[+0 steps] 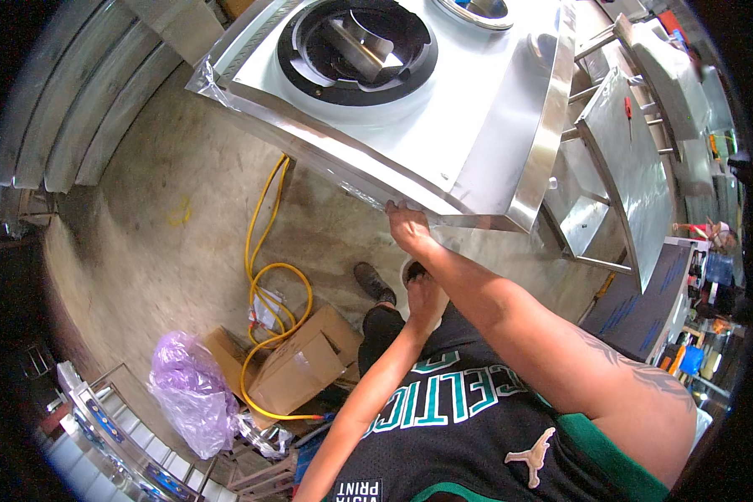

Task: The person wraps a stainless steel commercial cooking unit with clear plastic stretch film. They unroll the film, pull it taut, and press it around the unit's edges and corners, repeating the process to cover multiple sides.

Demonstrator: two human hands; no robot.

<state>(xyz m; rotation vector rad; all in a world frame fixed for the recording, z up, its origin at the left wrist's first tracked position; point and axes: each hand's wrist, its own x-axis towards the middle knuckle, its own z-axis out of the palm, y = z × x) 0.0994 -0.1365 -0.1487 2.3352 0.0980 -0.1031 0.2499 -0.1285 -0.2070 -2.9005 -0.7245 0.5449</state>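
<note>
A large stainless steel cooking range [468,109] fills the top of the view, its top bright and partly glossy. On it sits a black round burner ring [309,71] with a loose curved metal piece [360,48] lying in it. My right hand [407,226] is closed at the range's front edge, where crinkled clear film hangs; whether the fingers hold film or metal is hard to tell. Close to my body, my left hand [427,299] is closed around a pale rounded thing with a dark opening, mostly hidden by the hand and right forearm.
A yellow cable [251,243] runs from under the range, looping past an open cardboard box [297,368] and a purple-tinted plastic bag [188,389]. Steel frames with panels [627,167] stand at right, beside a dark box [644,301]. Curved-looking stacked metal panels [67,100] stand at far left.
</note>
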